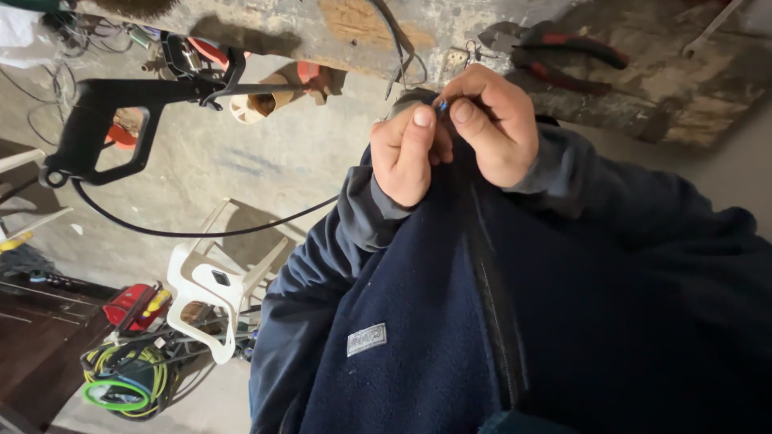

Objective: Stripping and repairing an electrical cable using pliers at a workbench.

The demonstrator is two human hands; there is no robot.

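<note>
Both hands are working close together right at the edge of the wooden workbench point(643, 88), just in front of the person's chest. Left hand point(410, 153) is pinching w/ thumb pressed forward, fingers curled narrow; right hand point(494, 128) is closing thumb & forefinger on a tiny blue piece point(443, 105). That piece is sitting between the two hands' fingertips, just below the bench edge. It's looking small, bright blue, mostly hidden by the fingers, so can't tell its shape. Both hands seem to be gripping it, tight pinch.

On the bench top, right of the hands, red-handled pliers point(563, 56) are lying flat. Left of the hands, a black pistol-grip handle point(96, 128) is sticking out from under the bench, w/ a black cable point(201, 233) looping down from it. Well below the bench, a white plastic chair point(213, 289) is lying tipped over, next to coiled green and yellow hoses point(125, 386).
</note>
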